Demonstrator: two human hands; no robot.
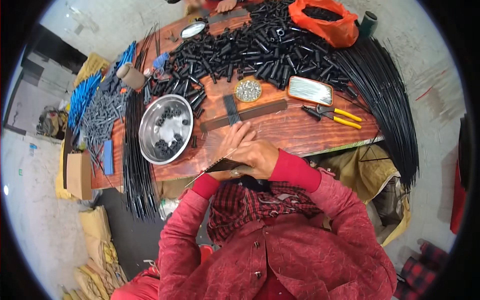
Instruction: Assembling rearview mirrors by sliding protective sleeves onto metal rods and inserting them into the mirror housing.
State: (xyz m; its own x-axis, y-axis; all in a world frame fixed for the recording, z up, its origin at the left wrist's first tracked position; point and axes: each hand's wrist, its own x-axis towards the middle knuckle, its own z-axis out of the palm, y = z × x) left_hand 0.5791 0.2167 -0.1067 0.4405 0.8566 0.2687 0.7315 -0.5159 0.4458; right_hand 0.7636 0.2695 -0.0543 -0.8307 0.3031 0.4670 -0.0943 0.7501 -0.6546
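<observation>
Several thin black rods [231, 109] lie side by side across a dark bar [215, 123] on the table. My left hand [231, 141] reaches over their near part, its fingers stretched out flat. Close against it, my right hand [260, 157] is closed, its fingers bent over the near ends of the rods. Below the hands a dark fan of rod ends [226, 165] spreads toward my body, with a thin metallic edge along its left side. The fingertips of my right hand are partly hidden.
A steel bowl [145, 131] of small black parts stands left of a yellow dish [248, 90] of small metal pieces. Yellow-handled pliers [345, 117] and a tray of thin wires [311, 91] lie right. Black tubes [240, 50] are heaped behind; long rods [387, 95] hang over the right edge.
</observation>
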